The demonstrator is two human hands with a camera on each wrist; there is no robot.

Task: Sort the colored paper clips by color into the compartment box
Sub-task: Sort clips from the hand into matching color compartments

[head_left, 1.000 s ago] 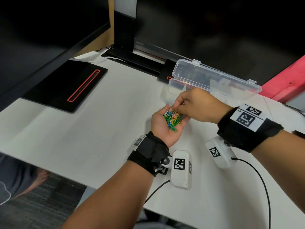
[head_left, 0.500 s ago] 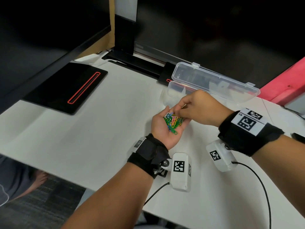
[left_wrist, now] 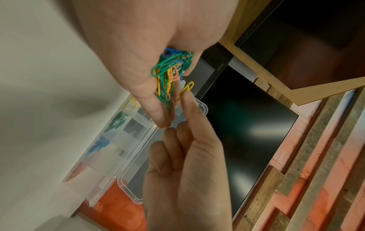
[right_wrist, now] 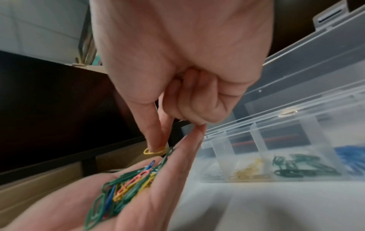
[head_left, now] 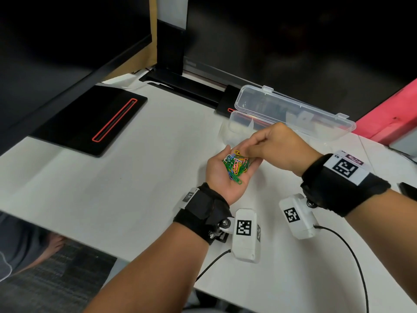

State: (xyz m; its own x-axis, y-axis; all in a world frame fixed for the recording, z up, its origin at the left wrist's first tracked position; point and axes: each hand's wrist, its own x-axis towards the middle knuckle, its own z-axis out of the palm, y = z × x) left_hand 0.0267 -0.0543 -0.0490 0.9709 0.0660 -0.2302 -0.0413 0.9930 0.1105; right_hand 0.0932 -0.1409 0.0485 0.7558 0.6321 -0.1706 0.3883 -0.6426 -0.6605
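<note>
My left hand (head_left: 220, 175) lies palm up above the white table, fingers nearly straight, carrying a pile of mixed paper clips (head_left: 235, 166), mostly green with yellow, blue and orange. My right hand (head_left: 244, 153) reaches over it from the right and pinches a yellow paper clip (left_wrist: 186, 89) between thumb and index finger at the far edge of the pile. The clear compartment box (head_left: 239, 123) stands open just behind the hands. Its compartments hold white clips (right_wrist: 213, 173), yellow clips (right_wrist: 248, 171), green clips (right_wrist: 296, 167) and blue clips (right_wrist: 351, 154).
The box lid (head_left: 293, 111) stands tilted back behind the box. A black pad with a red line (head_left: 90, 118) lies at the far left. A monitor stand (head_left: 171, 41) rises at the back. A red block (head_left: 392, 118) borders the table on the right.
My right fingers have picked through the pile and now hold one yellow clip at its far edge. The left hand has stayed almost still.
</note>
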